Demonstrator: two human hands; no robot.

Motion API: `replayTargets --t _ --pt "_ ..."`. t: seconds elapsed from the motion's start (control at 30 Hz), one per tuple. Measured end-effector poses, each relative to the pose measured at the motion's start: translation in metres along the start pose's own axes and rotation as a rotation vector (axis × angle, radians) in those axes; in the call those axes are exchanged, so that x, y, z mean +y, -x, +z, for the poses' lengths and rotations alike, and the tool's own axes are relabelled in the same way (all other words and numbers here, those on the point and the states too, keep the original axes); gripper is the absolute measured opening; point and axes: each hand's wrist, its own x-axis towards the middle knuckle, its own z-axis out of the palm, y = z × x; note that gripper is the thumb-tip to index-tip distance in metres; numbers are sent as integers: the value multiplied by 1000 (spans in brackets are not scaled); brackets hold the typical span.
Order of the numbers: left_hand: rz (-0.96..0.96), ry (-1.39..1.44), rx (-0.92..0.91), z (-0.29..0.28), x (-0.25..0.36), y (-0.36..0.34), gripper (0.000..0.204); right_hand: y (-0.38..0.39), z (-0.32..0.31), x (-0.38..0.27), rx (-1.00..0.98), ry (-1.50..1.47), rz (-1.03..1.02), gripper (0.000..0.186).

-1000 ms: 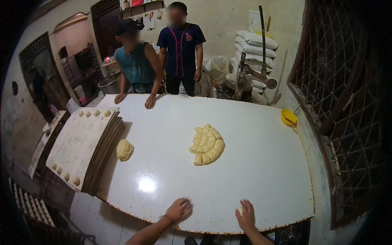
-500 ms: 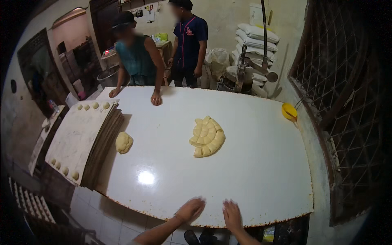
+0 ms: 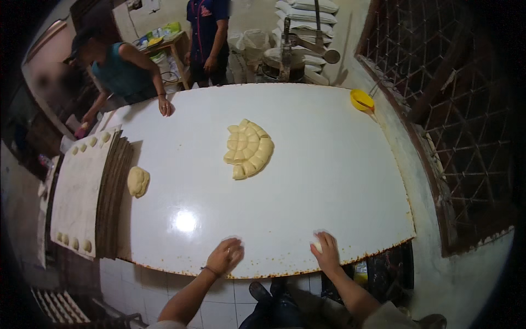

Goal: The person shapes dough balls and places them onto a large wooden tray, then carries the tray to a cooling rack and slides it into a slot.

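Note:
My right hand (image 3: 329, 253) is cupped on the white tabletop near the front edge. A small pale dough ball (image 3: 316, 247) shows at its thumb side, partly covered by the curled fingers. To the left, my left hand (image 3: 226, 256) rests cupped on the table, fingers curled and slightly blurred; what lies under it, if anything, is hidden. Farther up the table sits a fan-shaped group of cut dough pieces (image 3: 250, 147), pressed side by side. A lump of dough (image 3: 138, 182) lies at the left, beside the stacked boards.
Stacked boards (image 3: 82, 186) stand at the table's left end, with several dough balls on the top one. A yellow bowl (image 3: 361, 100) sits at the far right corner. One co-worker (image 3: 123, 71) leans at the far left; another person (image 3: 207, 38) stands behind the table.
My hands have moved farther apart, and a dough ball now shows at my right hand. The far-left co-worker has turned and reaches left past the boards. The whole view has shifted.

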Motion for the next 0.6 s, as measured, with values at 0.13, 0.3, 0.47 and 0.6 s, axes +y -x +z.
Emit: replayTargets --t 0.13,0.3,0.47,0.6 --pt "-288 185 193 52 33 -45 31 -29 44 -52 6 -138 -113 36" --pt "-231 324 -179 26 -16 37 28 18 -9 5 -99 22 -73 40" --pt "-159 23 141 75 6 -29 23 -31 40 -51 2 -100 -120 31" --pt "42 143 -76 13 -3 36 28 29 7 4 -62 -43 -207 28"
